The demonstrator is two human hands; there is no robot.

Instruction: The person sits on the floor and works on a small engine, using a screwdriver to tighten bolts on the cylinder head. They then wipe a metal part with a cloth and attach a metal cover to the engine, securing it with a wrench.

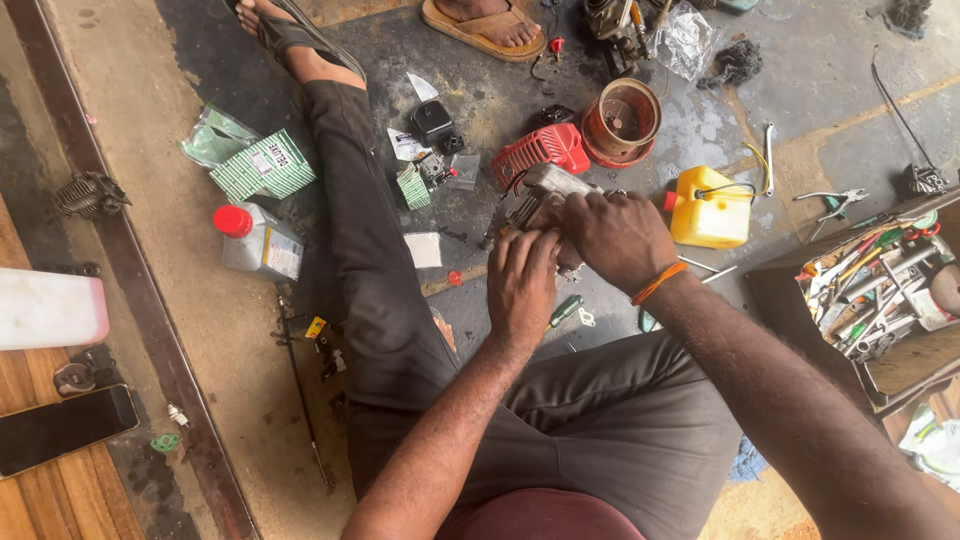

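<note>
From the head camera, the person sits on a stained concrete floor (pixel 180 60) with one leg stretched out, and both hands meet over a small grey metal engine part (pixel 545 190) held above the floor in front of the knees. The left hand (pixel 522 285) comes up from below, its fingers curled and pressed against the near side of the part. The right hand (pixel 615 238), with an orange band (pixel 657 283) at the wrist, lies over the part from the right, fingers closed around its top; how tightly the fingertips pinch cannot be told, as they are hidden behind the metal.

Just beyond the part lies a red plastic cover (pixel 540 152), and next to that stands a rusty red round housing (pixel 622 122). A yellow fuel tank (pixel 708 208) sits just right of the right hand. To the left of the outstretched leg stand a grey bottle with a red cap (pixel 258 240) and a green-and-white striped box (pixel 262 168). An open toolbox (pixel 880 290) crammed with hand tools sits at the right edge, with pliers (pixel 832 202) on the floor near it. A dark phone (pixel 62 428) lies on wooden boards at the lower left
</note>
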